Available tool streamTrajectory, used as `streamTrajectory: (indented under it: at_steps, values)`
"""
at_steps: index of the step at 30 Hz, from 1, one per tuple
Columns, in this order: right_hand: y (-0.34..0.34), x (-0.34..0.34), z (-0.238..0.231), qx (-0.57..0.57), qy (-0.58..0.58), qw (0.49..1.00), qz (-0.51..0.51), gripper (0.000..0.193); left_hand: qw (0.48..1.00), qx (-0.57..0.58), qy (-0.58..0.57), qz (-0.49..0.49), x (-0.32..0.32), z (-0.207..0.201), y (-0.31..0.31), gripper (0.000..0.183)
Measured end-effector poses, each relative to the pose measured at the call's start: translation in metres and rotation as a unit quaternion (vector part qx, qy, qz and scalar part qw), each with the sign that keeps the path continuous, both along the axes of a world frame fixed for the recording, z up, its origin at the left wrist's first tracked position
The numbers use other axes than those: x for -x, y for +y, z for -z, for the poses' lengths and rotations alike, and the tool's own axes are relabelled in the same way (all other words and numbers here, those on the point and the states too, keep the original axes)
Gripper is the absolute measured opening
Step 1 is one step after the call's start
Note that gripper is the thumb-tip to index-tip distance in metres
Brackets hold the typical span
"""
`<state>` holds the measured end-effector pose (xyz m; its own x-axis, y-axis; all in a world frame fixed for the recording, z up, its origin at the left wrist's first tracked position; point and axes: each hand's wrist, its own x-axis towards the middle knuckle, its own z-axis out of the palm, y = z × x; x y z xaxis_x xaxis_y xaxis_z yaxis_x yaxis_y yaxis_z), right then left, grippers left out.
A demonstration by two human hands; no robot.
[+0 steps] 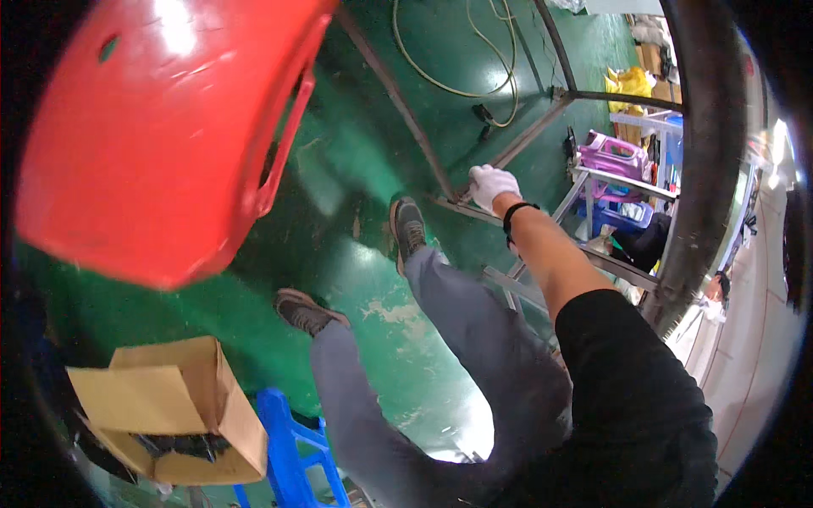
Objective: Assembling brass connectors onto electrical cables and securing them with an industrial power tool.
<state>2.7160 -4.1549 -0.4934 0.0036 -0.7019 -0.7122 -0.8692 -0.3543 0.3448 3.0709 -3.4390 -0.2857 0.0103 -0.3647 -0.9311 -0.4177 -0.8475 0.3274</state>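
Note:
My right hand (494, 187), in a white glove, closes on a grey metal frame (518, 146) where several of its bars meet low over the floor. A dark band circles that wrist. The fingertips are partly hidden by the back of the hand. My left hand does not show. The frame's square bars run up and to the right from the hand. Below and right of the hand, more metal bars (622, 269) pass behind my forearm.
A red plastic panel with a slot (152, 152) looms at upper left. An open cardboard box (144, 398) and blue plastic stool (292, 449) stand lower left. A pale hose (440, 88) coils on the green floor (339, 169). Purple stool (611, 155) and yellow bag (628, 83) lie right.

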Motion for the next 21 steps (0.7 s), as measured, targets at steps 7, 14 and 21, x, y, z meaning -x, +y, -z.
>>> streamTrajectory:
  at_steps: [7,14,21]
  values:
    - [-0.099,0.055,0.076,0.07,0.007,0.991,0.114,0.044,0.999,0.033,0.01,0.019,0.02,0.121,0.061,0.046]
    - [-0.172,0.12,0.149,0.145,0.0,0.955,0.258,0.067,0.984,0.172,-0.038,-0.026,0.084,0.346,-0.087,0.045]
    - [-0.21,0.18,0.233,0.148,0.022,0.928,0.34,0.094,0.96,0.251,-0.082,-0.095,0.157,0.466,-0.205,0.044]
